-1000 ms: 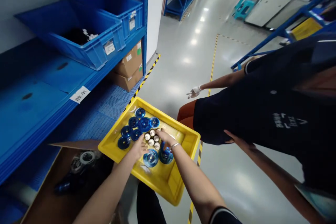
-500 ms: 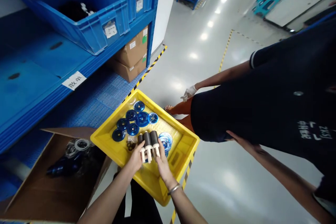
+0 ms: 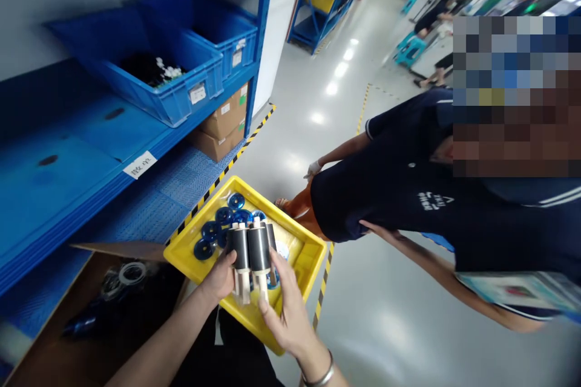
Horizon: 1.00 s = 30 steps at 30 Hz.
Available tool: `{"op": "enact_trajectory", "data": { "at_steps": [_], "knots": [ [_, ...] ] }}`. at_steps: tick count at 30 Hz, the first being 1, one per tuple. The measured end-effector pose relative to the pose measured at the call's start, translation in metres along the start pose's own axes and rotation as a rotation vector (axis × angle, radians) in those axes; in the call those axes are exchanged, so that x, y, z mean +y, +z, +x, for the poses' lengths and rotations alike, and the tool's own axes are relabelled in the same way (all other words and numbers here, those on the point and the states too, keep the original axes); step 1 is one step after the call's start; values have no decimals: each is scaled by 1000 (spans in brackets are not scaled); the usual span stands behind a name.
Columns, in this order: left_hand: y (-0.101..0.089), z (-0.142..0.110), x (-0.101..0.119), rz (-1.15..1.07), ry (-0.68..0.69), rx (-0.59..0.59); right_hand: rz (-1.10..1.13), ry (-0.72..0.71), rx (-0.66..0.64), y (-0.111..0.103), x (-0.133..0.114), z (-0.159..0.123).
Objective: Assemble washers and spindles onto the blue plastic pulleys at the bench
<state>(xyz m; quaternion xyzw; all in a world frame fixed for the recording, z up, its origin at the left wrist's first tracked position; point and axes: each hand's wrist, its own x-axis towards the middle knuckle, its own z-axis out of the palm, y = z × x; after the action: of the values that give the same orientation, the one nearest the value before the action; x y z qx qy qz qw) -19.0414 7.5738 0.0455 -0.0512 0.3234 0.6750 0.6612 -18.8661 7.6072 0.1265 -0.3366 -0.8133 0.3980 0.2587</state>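
Several black cylinders with white shafts point(image 3: 259, 249) stand side by side between my hands, above the yellow bin point(image 3: 313, 249). My left hand point(image 3: 221, 275) is closed around the left side of the bunch, its thumb against a black barrel. On the other side, my right hand point(image 3: 290, 302) holds the cylinders with its fingers along the right barrel and its thumb by a white shaft. Blue discs with center holes point(image 3: 209, 230) lie in the bin. The held cylinders partly cover the discs.
An open cardboard box point(image 3: 122, 338) with plastic-wrapped parts stands at the lower left. Blue crates point(image 3: 175, 106) sit on a blue shelf point(image 3: 86, 127). Close on the right, a person in a dark shirt point(image 3: 385, 175) stands beside the bin. Striped tape point(image 3: 259, 124) marks the floor.
The cylinders and both hands have come up closer to the camera, with the barrels now more upright. My view has tilted up, showing more of the person and the far room.
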Motion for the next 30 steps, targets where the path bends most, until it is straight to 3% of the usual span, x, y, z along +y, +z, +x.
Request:
{"op": "enact_trajectory", "data": {
  "at_steps": [3, 6, 9, 12, 16, 19, 20, 24, 27, 30],
  "knots": [
    [20, -1, 10, -22, -39, -85, -158, -70, 176, -22, -25, 19],
    [35, -1, 16, -22, -73, -142, -210, -139, 115, -38, -42, 31],
    [44, -1, 22, -23, -81, -171, -234, -158, 206, -47, -54, 36],
    [48, -2, 27, -1, -85, -168, -280, -187, 101, -51, -60, 37],
    [50, -3, 31, 40, -114, -109, -308, -123, 236, -52, -62, 37],
    [47, -4, 32, 54, -178, -92, -360, -159, 65, -52, -58, 38],
    [45, -4, 32, 56, -202, -90, -356, -138, 55, -53, -55, 39],
    [32, -3, 32, 83, -274, -50, -178, 138, 317, -52, -43, 39],
    [24, -3, 31, 130, -327, 5, -13, 283, 187, -38, -30, 35],
    [19, -5, 26, 227, -365, 57, 349, 545, 103, -6, -14, 25]
  ]
}}
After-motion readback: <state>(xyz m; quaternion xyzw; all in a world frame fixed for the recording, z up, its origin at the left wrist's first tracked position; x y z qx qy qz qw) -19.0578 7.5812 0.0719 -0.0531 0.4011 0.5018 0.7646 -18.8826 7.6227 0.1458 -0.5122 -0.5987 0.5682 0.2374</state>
